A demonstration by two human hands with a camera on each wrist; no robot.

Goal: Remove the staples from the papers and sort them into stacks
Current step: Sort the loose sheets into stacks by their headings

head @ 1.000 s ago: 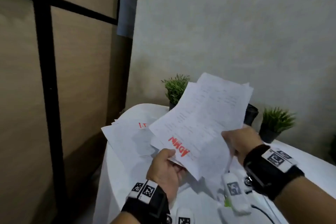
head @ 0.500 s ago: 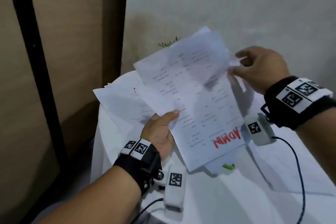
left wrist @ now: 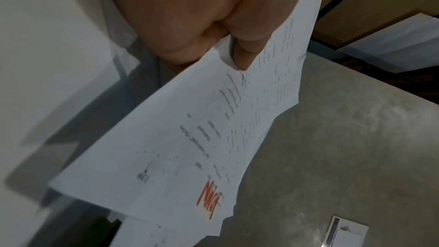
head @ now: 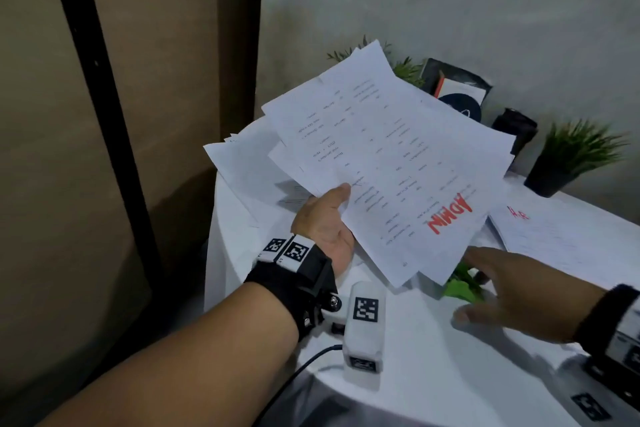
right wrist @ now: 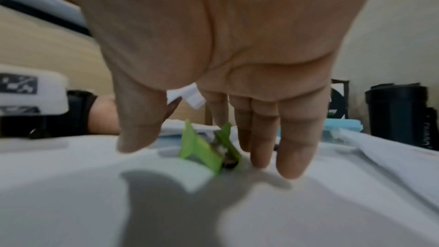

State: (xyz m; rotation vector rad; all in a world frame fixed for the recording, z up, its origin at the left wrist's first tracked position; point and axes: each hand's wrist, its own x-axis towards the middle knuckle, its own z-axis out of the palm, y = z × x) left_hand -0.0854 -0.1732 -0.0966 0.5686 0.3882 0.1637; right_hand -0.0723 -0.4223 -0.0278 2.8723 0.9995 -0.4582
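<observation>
A bundle of printed white papers (head: 398, 156) marked "ADMIN" in red is held tilted above the white table (head: 433, 374). My left hand (head: 332, 208) grips its lower left edge, thumb on top and fingers hidden underneath. The left wrist view shows the thumb (left wrist: 247, 50) pressing into the papers (left wrist: 190, 138). My right hand (head: 491, 288) is open and empty, its spread fingers low over a green staple remover (head: 462, 284) lying on the table just under the bundle's lower corner. In the right wrist view the fingers (right wrist: 292, 147) hang around the staple remover (right wrist: 204, 147). No staple is visible.
A loose paper stack (head: 242, 166) lies at the table's left edge, and another stack with red lettering (head: 554, 236) lies at the right. Two potted plants (head: 571, 156), a dark cup (head: 514, 128) and a black packet (head: 457, 87) line the back wall.
My right hand let go of the papers' far edge and dropped to the table beside the green staple remover. The left hand still holds the bundle, now tilted lower.
</observation>
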